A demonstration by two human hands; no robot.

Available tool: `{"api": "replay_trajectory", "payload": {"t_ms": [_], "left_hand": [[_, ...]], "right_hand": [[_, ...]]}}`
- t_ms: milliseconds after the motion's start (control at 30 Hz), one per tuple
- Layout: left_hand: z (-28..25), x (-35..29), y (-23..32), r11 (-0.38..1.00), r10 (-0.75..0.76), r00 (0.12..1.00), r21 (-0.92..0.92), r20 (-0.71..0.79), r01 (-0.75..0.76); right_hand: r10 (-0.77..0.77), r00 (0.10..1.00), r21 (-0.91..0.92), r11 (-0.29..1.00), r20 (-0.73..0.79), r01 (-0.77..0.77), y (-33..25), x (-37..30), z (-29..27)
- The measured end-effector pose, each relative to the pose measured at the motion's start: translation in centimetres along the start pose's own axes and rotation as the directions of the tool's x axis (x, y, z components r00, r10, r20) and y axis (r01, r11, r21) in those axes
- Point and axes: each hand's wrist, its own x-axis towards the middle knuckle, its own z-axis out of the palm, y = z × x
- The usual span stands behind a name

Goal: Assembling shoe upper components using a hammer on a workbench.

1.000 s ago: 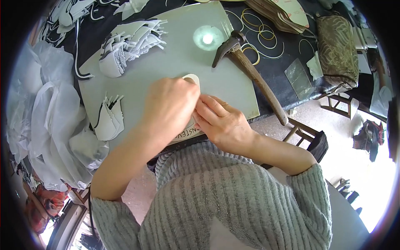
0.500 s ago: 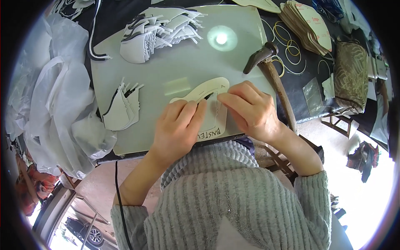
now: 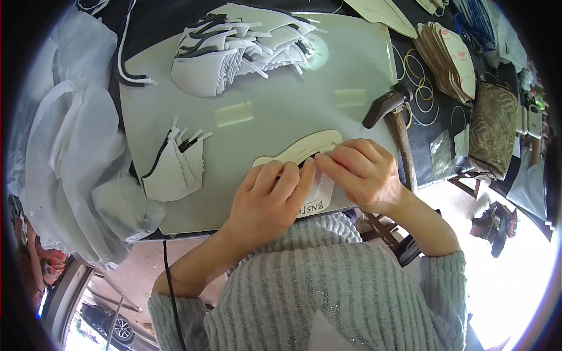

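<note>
A cream card template (image 3: 319, 141) with marked lines and hand lettering lies at the near edge of the board, partly covered by my hands. A white cut piece seems to lie on it, with a thin black strip (image 3: 307, 160) along its upper edge. My left hand (image 3: 266, 196) has its fingers bent and pressed together on the strip and the piece. Thumb and forefinger of my right hand (image 3: 366, 175) pinch at the strip's right end, close to the left fingertips. Just right of that hand lies a hammer (image 3: 404, 137) with a wooden handle.
White pieces with black-and-white strips form a large pile (image 3: 240, 50) at the back and a small stack (image 3: 175, 167) at left on the grey board (image 3: 293, 105). Plastic bags (image 3: 76, 152) fill the left side. Brown-edged card pieces (image 3: 448, 61) and thin cord loops (image 3: 421, 88) lie back right.
The view has shifted, so the board's contents sit lower in it. My hands have come closer together, and the black strip now shows along more of the piece's edge.
</note>
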Motion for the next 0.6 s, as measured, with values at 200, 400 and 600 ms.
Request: {"api": "replay_trajectory", "payload": {"t_ms": [200, 400, 600], "left_hand": [[0.1, -0.1, 0.0, 1.000, 0.004, 1.000, 0.017, 0.003, -0.004], [-0.3, 0.3, 0.3, 0.998, 0.014, 0.999, 0.068, 0.039, -0.017], [-0.2, 0.4, 0.1, 0.997, 0.019, 0.999, 0.077, 0.039, -0.022]], "right_hand": [[0.009, 1.000, 0.006, 1.000, 0.018, -0.009, -0.1, -0.2, -0.2], [0.043, 0.998, -0.005, 0.999, 0.041, -0.043, -0.5, 0.0, -0.6], [0.096, 0.993, -0.012, 0.995, 0.063, -0.096, -0.1, 0.0, -1.0]]}}
